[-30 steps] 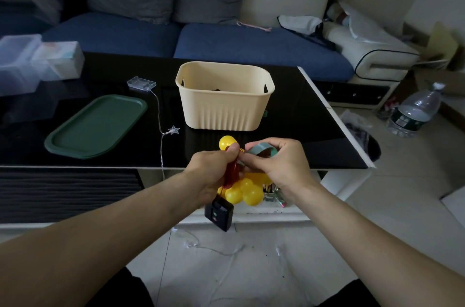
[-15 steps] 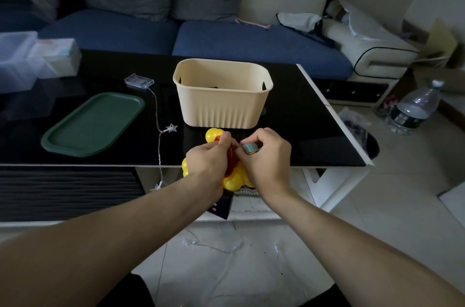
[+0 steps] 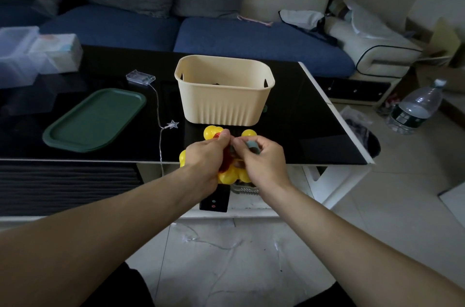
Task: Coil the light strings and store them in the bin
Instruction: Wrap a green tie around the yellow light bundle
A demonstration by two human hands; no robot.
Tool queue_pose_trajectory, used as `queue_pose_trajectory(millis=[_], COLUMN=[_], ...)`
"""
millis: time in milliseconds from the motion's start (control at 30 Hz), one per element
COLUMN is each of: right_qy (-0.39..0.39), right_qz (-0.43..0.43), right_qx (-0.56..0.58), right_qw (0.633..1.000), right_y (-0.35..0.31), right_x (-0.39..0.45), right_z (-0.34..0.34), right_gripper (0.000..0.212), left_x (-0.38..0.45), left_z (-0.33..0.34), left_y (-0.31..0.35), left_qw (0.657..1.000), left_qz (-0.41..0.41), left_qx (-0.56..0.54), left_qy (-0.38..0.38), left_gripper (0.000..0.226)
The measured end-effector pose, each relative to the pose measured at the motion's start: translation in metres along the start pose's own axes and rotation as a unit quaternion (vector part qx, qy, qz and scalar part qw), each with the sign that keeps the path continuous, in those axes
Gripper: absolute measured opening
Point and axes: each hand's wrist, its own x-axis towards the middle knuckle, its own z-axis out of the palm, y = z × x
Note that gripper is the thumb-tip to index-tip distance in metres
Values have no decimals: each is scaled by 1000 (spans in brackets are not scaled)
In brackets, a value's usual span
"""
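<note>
I see a green tray [image 3: 94,120] at nine o'clock on the black counter [image 3: 302,115]; a clear battery box [image 3: 140,77] trails a wire to a star light [image 3: 173,124]; my left hand [image 3: 206,158] curls round the bundled yellow ball light string [image 3: 230,176] at the near edge, forearm reaching in from seven o'clock; the beige bin [image 3: 224,95] stands just beyond, at twelve; my right hand [image 3: 261,158] pinches a grey-blue band [image 3: 252,147], fingertips meeting the left.

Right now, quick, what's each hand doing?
Left hand: gripping the bundled yellow ball lights.
Right hand: pinching a grey-green strap at the bundle.
</note>
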Motion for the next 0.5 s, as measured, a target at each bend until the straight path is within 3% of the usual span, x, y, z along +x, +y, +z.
queue_pose_trajectory(millis=[133,333,500], right_qy=[-19,-98,-132], right_qz=[-21,129,175], right_qx=[-133,31,163], right_qw=[991,986,962], right_y=[-3,-17,-23], right_x=[0,-4,-3], right_z=[-3,-9,-11], right_gripper=[25,21,19], left_x=[2,6,10], left_z=[0,-6,-8], left_y=[-3,-4,3], left_qw=[999,993,990], left_qz=[20,29,-25], left_qx=[32,52,10], left_qy=[-25,-101,-136], left_gripper=[26,45,74])
